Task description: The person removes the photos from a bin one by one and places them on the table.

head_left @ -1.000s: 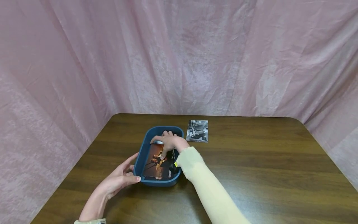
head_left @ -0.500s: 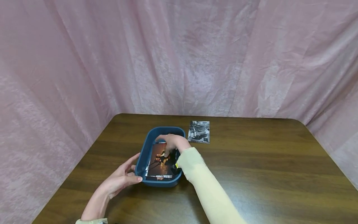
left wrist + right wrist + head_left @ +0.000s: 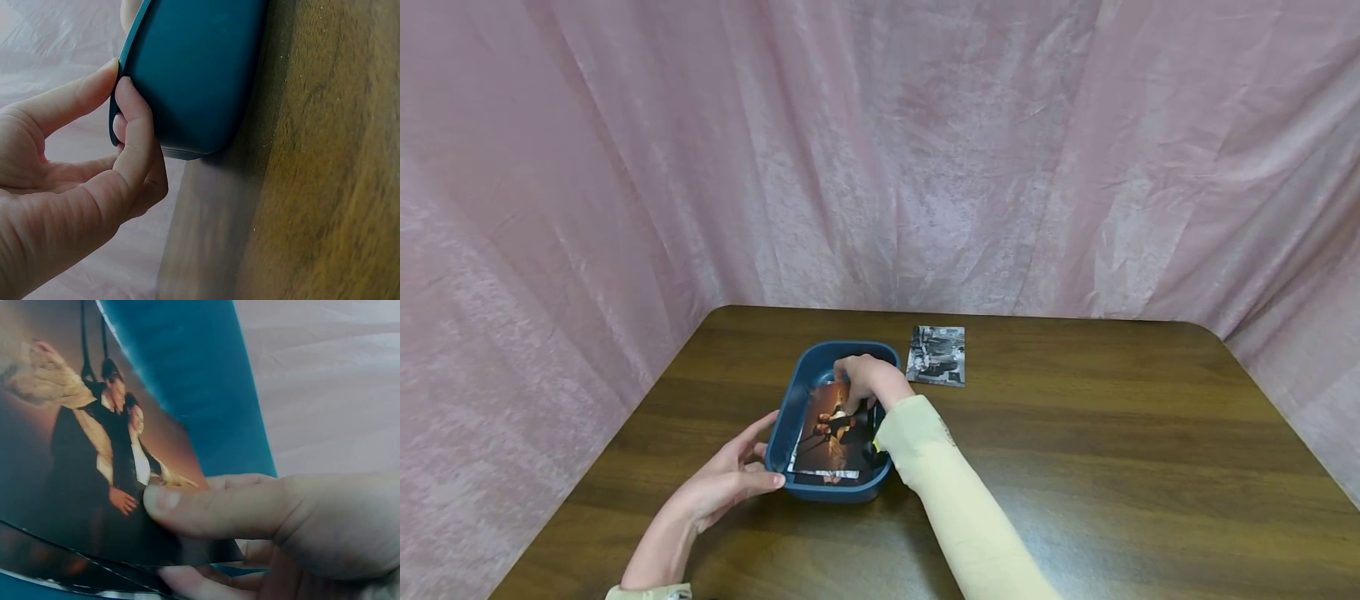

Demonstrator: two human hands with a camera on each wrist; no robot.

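Left hand (image 3: 730, 482) grips the blue tray (image 3: 795, 400) at its 7 o'clock corner, steadying it; right hand (image 3: 865, 379) pinches the top photo (image 3: 833, 429), lifting its far edge.

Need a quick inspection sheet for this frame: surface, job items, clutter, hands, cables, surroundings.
Surface: dark wood-grain table, rounded far corners.
Job's things: blue tray near the table's left side; colour photo in it, tilted, far edge lifted, more prints beneath it.
Clutter: black-and-white photo flat on the table, right of the tray and apart from it.
Hands: left hand holds the tray's near left rim, thumb and fingertips on the wall; right hand pinches the colour photo's far edge, thumb on its face.
Cables: nothing seen.
Surroundings: pink cloth backdrop behind and to both sides; cream sleeve on the right arm.
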